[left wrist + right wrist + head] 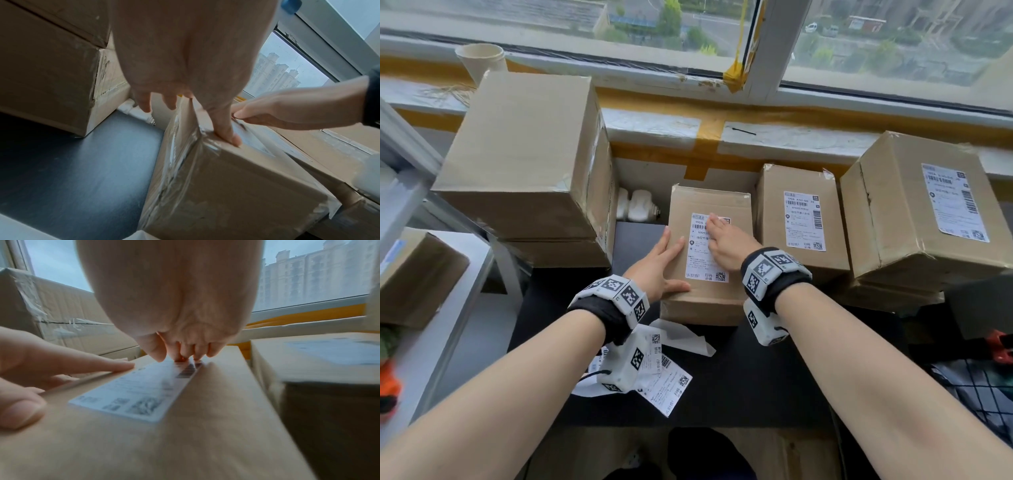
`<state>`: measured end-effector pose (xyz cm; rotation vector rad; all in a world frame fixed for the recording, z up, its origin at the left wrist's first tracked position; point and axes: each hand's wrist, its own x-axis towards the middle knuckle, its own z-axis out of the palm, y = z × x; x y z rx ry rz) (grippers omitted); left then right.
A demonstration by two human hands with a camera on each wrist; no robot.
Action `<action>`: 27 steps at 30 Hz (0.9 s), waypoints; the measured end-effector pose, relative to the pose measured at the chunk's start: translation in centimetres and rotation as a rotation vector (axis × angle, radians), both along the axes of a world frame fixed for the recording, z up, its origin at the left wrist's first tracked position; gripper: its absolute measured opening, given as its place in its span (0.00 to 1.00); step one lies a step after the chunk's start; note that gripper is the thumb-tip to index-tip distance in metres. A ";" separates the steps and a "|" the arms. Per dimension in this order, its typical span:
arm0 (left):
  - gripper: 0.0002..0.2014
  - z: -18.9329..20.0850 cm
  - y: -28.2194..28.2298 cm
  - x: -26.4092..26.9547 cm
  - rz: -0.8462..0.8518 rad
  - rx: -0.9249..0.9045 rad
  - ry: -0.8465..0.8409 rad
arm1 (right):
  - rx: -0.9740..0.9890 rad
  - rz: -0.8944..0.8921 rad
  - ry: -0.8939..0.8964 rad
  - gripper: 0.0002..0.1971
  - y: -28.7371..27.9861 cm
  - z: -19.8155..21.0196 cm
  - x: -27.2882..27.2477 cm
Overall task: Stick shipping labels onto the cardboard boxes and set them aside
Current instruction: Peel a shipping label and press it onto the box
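Observation:
A small cardboard box point(710, 294) stands on the black table in the middle of the head view. A white shipping label point(700, 263) lies on its top. My left hand point(662, 265) rests flat on the box's left edge, fingers straight and thumb along the near top edge. My right hand point(724, 241) presses its fingertips onto the label's upper part. In the right wrist view the fingertips point(186, 353) touch the far end of the label point(139, 391). The left wrist view shows my thumb point(225, 128) on the taped corner of the box point(236, 186).
Two labelled boxes point(803, 219) point(924, 205) stand close on the right. A tall stack of plain boxes point(524, 154) stands on the left. Loose labels and backing paper point(664, 373) lie on the black table point(756, 377). A paper cup point(481, 61) sits on the windowsill.

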<state>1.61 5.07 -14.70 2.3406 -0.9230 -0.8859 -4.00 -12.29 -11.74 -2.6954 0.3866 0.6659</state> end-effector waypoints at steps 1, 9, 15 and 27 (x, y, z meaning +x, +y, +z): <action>0.48 0.0 0.0 0.0 0.003 -0.003 0.003 | 0.006 0.015 -0.002 0.28 0.3 0.0 0.6; 0.44 -0.3 0.2 0.2 -0.012 -0.006 0.015 | 0.076 0.032 -0.084 0.27 1.1 -0.2 0.8; 0.34 -0.4 -0.3 -0.7 0.074 -0.073 -0.009 | 0.111 0.113 -0.143 0.25 2.6 -1.5 -5.1; 0.43 0.0 -0.2 -0.6 0.510 -0.207 0.394 | 0.293 -0.611 -0.467 0.28 1.8 -3.1 -10.6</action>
